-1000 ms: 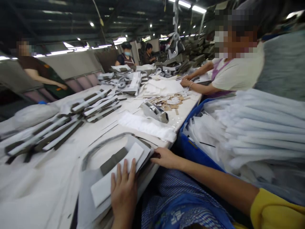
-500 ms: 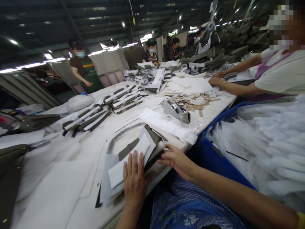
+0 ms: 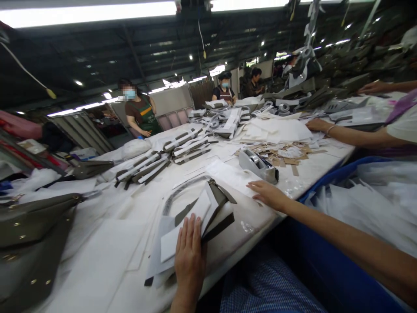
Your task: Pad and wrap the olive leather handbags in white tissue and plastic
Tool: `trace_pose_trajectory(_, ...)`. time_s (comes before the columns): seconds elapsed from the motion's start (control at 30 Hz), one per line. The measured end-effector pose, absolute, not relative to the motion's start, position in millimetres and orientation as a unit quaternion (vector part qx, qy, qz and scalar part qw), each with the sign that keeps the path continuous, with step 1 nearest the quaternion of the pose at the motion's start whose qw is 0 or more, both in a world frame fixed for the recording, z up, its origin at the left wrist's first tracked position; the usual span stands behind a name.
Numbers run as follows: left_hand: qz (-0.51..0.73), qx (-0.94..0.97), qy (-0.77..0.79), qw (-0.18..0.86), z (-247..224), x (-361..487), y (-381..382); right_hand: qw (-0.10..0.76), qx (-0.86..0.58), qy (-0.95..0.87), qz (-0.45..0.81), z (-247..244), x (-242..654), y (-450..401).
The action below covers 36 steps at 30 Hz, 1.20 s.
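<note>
An olive-green handbag (image 3: 221, 193) lies on the table, its arched handle (image 3: 172, 191) wrapped in clear film. A folded white sheet (image 3: 182, 234) and greyish paper cover its side. My left hand (image 3: 190, 252) rests on that white sheet with its fingers stretched out flat. To the right of the bag, my right hand (image 3: 269, 194) is stretched out, fingers extended, at the near edge of a soft white sheet (image 3: 230, 174). Just beyond it stands a grey tape dispenser (image 3: 257, 165). Whether the right fingertips touch the white sheet, I cannot tell.
Wrapped olive straps (image 3: 143, 167) lie in bundles farther left. Another olive bag (image 3: 35, 243) sits at the left edge. Brown tags (image 3: 293, 152) and white sheets (image 3: 273, 130) lie beyond the dispenser. A blue bin (image 3: 321, 184) holds white plastic bags. A co-worker's hand (image 3: 317, 125) is at the right.
My right hand has left the bag's right end and moved away to the soft white sheet by the tape dispenser. My left hand stays on the bag. The view has tilted up and turned left.
</note>
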<state>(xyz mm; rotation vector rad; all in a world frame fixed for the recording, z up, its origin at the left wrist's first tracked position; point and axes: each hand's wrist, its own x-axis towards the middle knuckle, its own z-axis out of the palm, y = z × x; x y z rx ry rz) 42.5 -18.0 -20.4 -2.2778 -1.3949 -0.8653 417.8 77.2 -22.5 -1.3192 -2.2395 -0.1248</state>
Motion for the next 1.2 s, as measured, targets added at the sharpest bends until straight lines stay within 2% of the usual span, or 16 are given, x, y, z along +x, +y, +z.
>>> trace_pose_trajectory(0.07, -0.303, -0.795, -0.489, 0.193, -22.8, 40.9, -16.4, 0.259, -0.457, -0.847, -0.075, -33.6, 427.4, 90.1)
trace_pose_trajectory(0.23, -0.302, -0.782, -0.487, 0.243, -26.6, 39.8, -12.1, 0.305, -0.423, -0.848, -0.094, -51.7, 435.1, 116.6)
trace_pose_trajectory(0.43, -0.296, -0.786, -0.495, 0.224, -24.5, 44.1, -13.4, 0.296, -0.44, -0.847, -0.04, -52.0, 440.2, 139.7)
trace_pose_trajectory(0.63, -0.288, -0.788, -0.492, 0.232, -26.5, 43.4, -11.0, 0.293, -0.399, -0.869, -0.007, -69.3, 448.0, 158.4)
trace_pose_trajectory(0.77, -0.273, -0.79, -0.492, 0.243, -26.0, 43.3, -11.8, 0.288, -0.437, -0.852, 0.029, -76.0, 445.7, 160.4)
trace_pose_trajectory(0.9, -0.284, -0.785, -0.493, 0.246, -24.1, 45.2, -12.2, 0.283, -0.46, -0.84, 0.05, -68.1, 441.4, 162.2)
trace_pose_trajectory(1.07, -0.278, -0.788, -0.496, 0.236, -21.5, 44.8, -11.8, 0.341, -0.401, -0.85, -0.034, -42.8, 428.3, 158.8)
trace_pose_trajectory(1.2, -0.297, -0.782, -0.505, 0.212, -19.2, 44.7, -10.1, 0.319, -0.493, -0.809, 0.036, -22.1, 401.7, 121.4)
